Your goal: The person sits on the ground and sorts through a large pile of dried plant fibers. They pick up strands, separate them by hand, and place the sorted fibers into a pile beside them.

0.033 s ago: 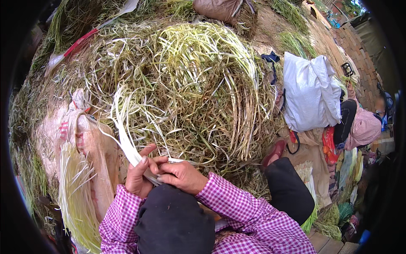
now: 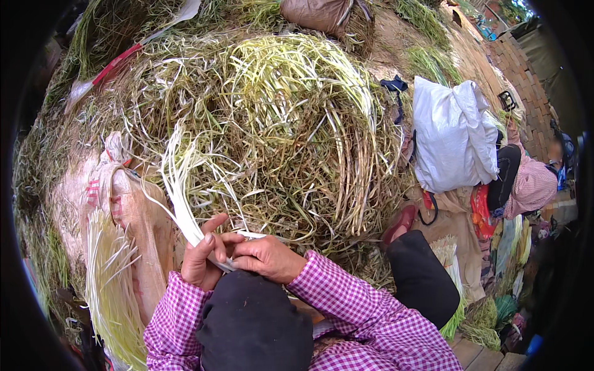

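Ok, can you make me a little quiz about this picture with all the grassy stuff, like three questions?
1. True or false: the left hand and the right hand are both on the pale stalk.
2. What lies on the person's left? A) a neat bundle of pale stalks B) a metal bucket C) a bicycle
3. Fill in: the big white sack sits on the person's ____ side, beside the heap of green and yellow leaves.

Key: 1 true; 2 A; 3 right.
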A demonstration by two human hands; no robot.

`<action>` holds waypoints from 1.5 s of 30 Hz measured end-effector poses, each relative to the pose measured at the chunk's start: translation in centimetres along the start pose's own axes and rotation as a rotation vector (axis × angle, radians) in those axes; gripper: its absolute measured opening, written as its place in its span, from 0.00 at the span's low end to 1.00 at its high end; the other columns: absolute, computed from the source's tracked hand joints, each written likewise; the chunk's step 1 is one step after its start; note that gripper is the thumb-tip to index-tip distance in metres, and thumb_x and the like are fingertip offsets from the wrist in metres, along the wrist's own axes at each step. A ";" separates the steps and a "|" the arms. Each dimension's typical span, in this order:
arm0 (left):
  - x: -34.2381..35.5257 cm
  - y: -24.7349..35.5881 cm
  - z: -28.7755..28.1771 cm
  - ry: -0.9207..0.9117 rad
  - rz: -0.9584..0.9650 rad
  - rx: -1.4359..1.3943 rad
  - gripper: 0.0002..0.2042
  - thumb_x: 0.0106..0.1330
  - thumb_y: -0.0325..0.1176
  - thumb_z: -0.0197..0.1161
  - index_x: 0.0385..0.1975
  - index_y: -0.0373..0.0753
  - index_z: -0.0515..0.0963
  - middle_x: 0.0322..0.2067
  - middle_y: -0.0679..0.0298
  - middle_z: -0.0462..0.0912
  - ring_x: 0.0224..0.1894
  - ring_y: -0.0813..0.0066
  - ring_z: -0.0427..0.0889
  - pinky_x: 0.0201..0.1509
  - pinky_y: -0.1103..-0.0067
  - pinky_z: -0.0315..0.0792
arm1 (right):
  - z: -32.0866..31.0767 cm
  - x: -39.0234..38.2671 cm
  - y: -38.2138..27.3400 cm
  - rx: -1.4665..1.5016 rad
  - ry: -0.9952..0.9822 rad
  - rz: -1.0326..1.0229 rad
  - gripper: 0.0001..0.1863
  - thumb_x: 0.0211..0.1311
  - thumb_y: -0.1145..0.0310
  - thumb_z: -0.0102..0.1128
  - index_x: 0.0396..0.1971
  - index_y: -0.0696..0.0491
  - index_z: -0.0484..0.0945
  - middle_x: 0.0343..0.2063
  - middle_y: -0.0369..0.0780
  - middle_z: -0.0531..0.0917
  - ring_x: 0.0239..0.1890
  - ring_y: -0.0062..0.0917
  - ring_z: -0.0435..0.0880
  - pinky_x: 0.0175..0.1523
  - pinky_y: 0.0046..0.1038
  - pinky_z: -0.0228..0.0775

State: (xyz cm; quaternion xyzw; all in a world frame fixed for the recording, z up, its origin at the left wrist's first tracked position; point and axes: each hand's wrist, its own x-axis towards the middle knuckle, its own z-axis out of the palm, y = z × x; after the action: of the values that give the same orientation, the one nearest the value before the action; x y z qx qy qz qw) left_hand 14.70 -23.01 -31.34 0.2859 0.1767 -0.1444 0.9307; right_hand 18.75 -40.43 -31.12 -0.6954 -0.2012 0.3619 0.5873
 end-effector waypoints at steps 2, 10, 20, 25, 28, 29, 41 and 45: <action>0.1 0.3 -0.7 -0.053 0.017 0.049 0.18 0.60 0.33 0.59 0.48 0.33 0.70 0.17 0.61 0.77 0.41 0.59 0.79 0.48 0.63 0.72 | -2.6 0.2 -0.4 -0.079 -0.203 0.118 0.11 0.57 0.66 0.57 0.35 0.58 0.77 0.22 0.38 0.80 0.27 0.20 0.78 0.34 0.23 0.70; 4.2 0.1 0.3 0.109 0.117 0.094 0.12 0.63 0.31 0.55 0.44 0.35 0.70 0.27 0.61 0.75 0.32 0.68 0.75 0.27 0.78 0.73 | -18.9 -2.1 3.9 -0.277 1.358 0.055 0.07 0.55 0.78 0.55 0.34 0.56 0.76 0.35 0.40 0.78 0.36 0.26 0.78 0.41 0.26 0.76; 5.0 -0.8 0.2 0.146 0.116 0.005 0.11 0.63 0.28 0.54 0.43 0.32 0.70 0.26 0.59 0.76 0.30 0.65 0.76 0.25 0.78 0.73 | -23.1 -5.8 3.9 -0.580 1.490 -0.090 0.08 0.55 0.74 0.56 0.34 0.60 0.77 0.30 0.40 0.77 0.31 0.26 0.75 0.36 0.25 0.69; 4.8 -0.6 0.3 0.158 0.102 0.036 0.10 0.63 0.29 0.54 0.42 0.34 0.70 0.25 0.61 0.75 0.30 0.66 0.76 0.24 0.78 0.72 | -21.5 -5.9 -1.3 -0.176 1.556 -0.002 0.06 0.60 0.69 0.53 0.32 0.55 0.76 0.15 0.33 0.73 0.13 0.10 0.67 0.13 0.13 0.57; 4.6 -0.5 0.4 0.148 0.097 0.019 0.10 0.63 0.30 0.55 0.40 0.33 0.71 0.24 0.60 0.75 0.29 0.67 0.77 0.22 0.79 0.73 | -21.0 -7.3 -4.4 0.099 1.551 -0.440 0.11 0.65 0.63 0.48 0.33 0.55 0.74 0.13 0.31 0.71 0.11 0.09 0.63 0.12 0.11 0.52; 4.7 -0.6 0.3 0.147 0.086 0.020 0.09 0.62 0.30 0.56 0.40 0.33 0.71 0.24 0.60 0.75 0.29 0.67 0.77 0.22 0.79 0.72 | -20.7 -7.0 -4.2 0.105 1.543 -0.441 0.13 0.65 0.61 0.46 0.33 0.55 0.74 0.13 0.31 0.71 0.10 0.09 0.62 0.12 0.11 0.51; 6.2 -0.1 2.5 0.177 0.001 0.277 0.11 0.56 0.21 0.59 0.39 0.27 0.71 0.29 0.52 0.80 0.30 0.66 0.82 0.16 0.84 0.73 | -6.5 -1.2 0.0 0.363 0.650 0.028 0.08 0.60 0.68 0.54 0.30 0.56 0.78 0.21 0.35 0.80 0.23 0.16 0.77 0.22 0.17 0.69; 8.0 -0.6 3.6 0.142 -0.035 0.403 0.13 0.55 0.22 0.60 0.40 0.26 0.72 0.32 0.52 0.81 0.28 0.73 0.81 0.16 0.85 0.72 | -2.3 0.7 2.9 0.013 0.483 -0.055 0.09 0.55 0.72 0.57 0.33 0.61 0.77 0.25 0.41 0.82 0.26 0.25 0.81 0.33 0.24 0.71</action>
State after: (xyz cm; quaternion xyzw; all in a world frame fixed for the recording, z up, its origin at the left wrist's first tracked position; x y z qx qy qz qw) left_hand 22.49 -26.95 -32.10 0.4725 0.2142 -0.1723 0.8374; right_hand 20.49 -42.13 -34.03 -0.7523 -0.0712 0.1702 0.6324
